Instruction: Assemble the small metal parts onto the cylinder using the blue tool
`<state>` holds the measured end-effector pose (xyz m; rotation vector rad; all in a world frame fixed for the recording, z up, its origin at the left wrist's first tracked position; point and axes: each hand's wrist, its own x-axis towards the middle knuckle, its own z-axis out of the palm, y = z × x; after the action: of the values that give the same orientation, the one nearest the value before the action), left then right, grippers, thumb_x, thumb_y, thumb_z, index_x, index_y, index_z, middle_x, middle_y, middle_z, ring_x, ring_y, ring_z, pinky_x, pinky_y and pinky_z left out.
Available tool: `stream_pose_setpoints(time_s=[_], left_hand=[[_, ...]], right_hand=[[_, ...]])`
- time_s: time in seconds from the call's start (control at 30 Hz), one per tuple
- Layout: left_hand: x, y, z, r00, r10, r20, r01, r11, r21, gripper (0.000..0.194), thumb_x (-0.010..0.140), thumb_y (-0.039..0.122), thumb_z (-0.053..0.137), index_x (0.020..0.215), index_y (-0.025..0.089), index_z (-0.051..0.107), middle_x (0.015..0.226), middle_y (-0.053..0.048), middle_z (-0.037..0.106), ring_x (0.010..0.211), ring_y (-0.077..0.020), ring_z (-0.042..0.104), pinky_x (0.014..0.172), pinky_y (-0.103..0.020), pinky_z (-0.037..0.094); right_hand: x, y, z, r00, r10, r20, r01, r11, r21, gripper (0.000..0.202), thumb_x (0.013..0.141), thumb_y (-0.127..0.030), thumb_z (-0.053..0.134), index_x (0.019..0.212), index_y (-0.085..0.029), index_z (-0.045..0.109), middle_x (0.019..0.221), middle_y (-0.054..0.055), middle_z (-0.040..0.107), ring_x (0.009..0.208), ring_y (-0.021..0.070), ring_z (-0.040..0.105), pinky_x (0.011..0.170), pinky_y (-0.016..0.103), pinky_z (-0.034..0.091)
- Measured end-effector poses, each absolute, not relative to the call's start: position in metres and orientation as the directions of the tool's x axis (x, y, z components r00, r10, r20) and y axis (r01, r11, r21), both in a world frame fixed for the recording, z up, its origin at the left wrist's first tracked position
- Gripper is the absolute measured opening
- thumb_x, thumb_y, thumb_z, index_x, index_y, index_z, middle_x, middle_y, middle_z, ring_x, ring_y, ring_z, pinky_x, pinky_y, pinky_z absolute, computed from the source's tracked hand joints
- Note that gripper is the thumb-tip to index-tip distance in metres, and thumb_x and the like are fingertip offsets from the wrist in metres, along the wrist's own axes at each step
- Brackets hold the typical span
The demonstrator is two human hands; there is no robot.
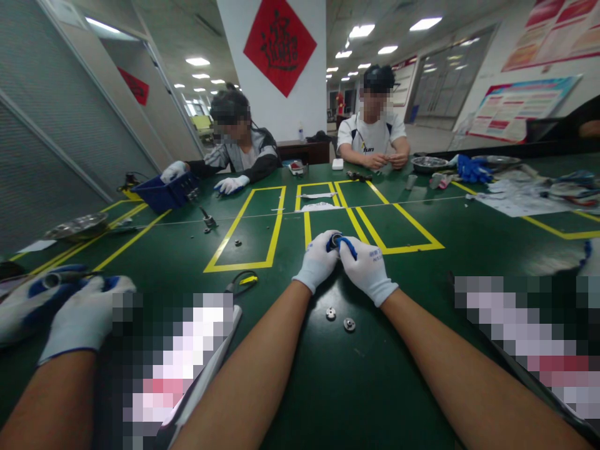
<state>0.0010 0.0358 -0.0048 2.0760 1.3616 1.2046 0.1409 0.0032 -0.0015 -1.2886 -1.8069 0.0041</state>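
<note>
My left hand (319, 259) curls round a dark metal ring (334, 240), and my right hand (368, 262) pinches its side, the ring held out over the table (337, 400), beyond two small discs (330, 314). I take this step to be working the ring between my fingers; the next move seems to call for a steady left grip and fine right-finger control.

The wearer's two gloved hands (321, 259) hold one round part (334, 240), with two metal discs (330, 314) between two forearms (435, 350), one blue bin (166, 195), one white box (337, 164) and two people (375, 131) opposite.
</note>
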Motion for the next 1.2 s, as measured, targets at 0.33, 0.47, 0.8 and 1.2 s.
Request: stream_pose_setpoints(time_s=[0.33, 0.47, 0.8, 1.2], left_hand=[[0.0018, 0.0348, -0.0045, 0.161, 0.874, 0.458, 0.552, -0.465, 0.692, 0.033, 0.086, 0.015, 0.061, 0.117, 0.021, 0.069, 0.118, -0.006, 0.074, 0.111, -0.0208, 0.067, 0.104, -0.033, 0.052], [0.0015, 0.0356, -0.0055, 0.160, 0.877, 0.453, 0.544, -0.461, 0.701, 0.033, 0.085, 0.015, 0.062, 0.117, 0.021, 0.068, 0.118, -0.006, 0.074, 0.112, -0.0208, 0.067, 0.105, -0.033, 0.052], [0.0018, 0.0357, -0.0051, 0.168, 0.873, 0.457, 0.554, -0.467, 0.689, 0.034, 0.086, 0.014, 0.060, 0.118, 0.020, 0.068, 0.118, -0.006, 0.073, 0.111, -0.0208, 0.067, 0.103, -0.033, 0.052], [0.0010, 0.0356, -0.0058, 0.163, 0.875, 0.456, 0.544, -0.466, 0.698, 0.031, 0.086, 0.017, 0.062, 0.117, 0.020, 0.068, 0.117, -0.007, 0.073, 0.110, -0.0210, 0.067, 0.103, -0.034, 0.053]], right_hand=[[0.1400, 0.0021, -0.0015, -0.111, 0.784, 0.611, 0.726, 0.484, -0.489, 0.032, 0.099, -0.033, 0.047, 0.108, -0.021, 0.075, 0.104, 0.007, 0.079, 0.093, 0.0224, 0.073, 0.087, 0.030, 0.054], [0.1415, 0.0034, -0.0017, -0.082, 0.785, 0.614, 0.760, 0.448, -0.471, 0.033, 0.100, -0.035, 0.046, 0.103, -0.020, 0.075, 0.095, 0.007, 0.079, 0.086, 0.0229, 0.073, 0.081, 0.030, 0.053], [0.1409, 0.0043, -0.0042, -0.103, 0.773, 0.626, 0.734, 0.484, -0.476, 0.033, 0.100, -0.034, 0.047, 0.111, -0.021, 0.075, 0.105, 0.007, 0.079, 0.092, 0.0229, 0.074, 0.085, 0.031, 0.054], [0.1423, 0.0055, -0.0032, -0.070, 0.751, 0.656, 0.700, 0.506, -0.504, 0.034, 0.102, -0.034, 0.044, 0.114, -0.020, 0.072, 0.110, 0.007, 0.078, 0.098, 0.0226, 0.073, 0.091, 0.031, 0.053]])
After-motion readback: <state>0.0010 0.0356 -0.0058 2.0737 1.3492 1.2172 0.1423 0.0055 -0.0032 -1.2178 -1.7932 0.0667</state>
